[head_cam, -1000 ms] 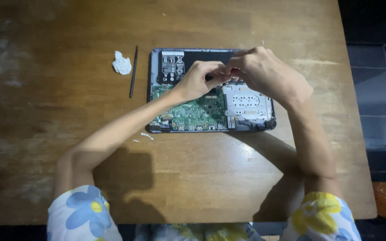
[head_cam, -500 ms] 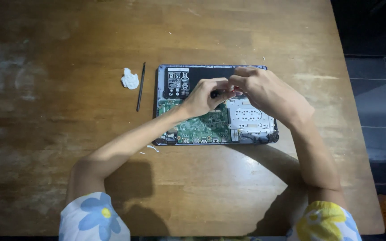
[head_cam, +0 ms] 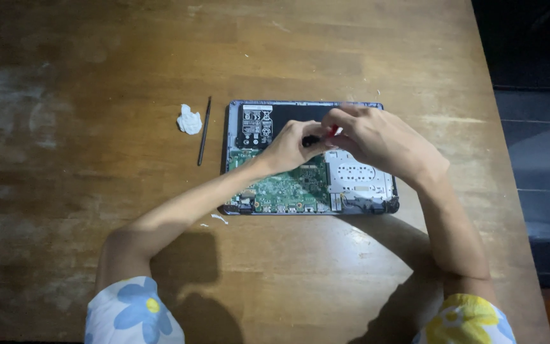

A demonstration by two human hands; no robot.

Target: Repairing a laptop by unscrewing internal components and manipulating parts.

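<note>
A small red-and-black tool [head_cam: 320,136] is pinched at frame centre between the closed fingers of the left hand [head_cam: 289,148] and right hand [head_cam: 372,141], over an opened laptop [head_cam: 300,185] on the wooden table [head_cam: 97,76], a white wad [head_cam: 190,120] and thin dark stick [head_cam: 204,130] lying left.

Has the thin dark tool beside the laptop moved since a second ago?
No. The thin dark tool lies between the white wad and the opened laptop as before; only the camera shifted.
</note>
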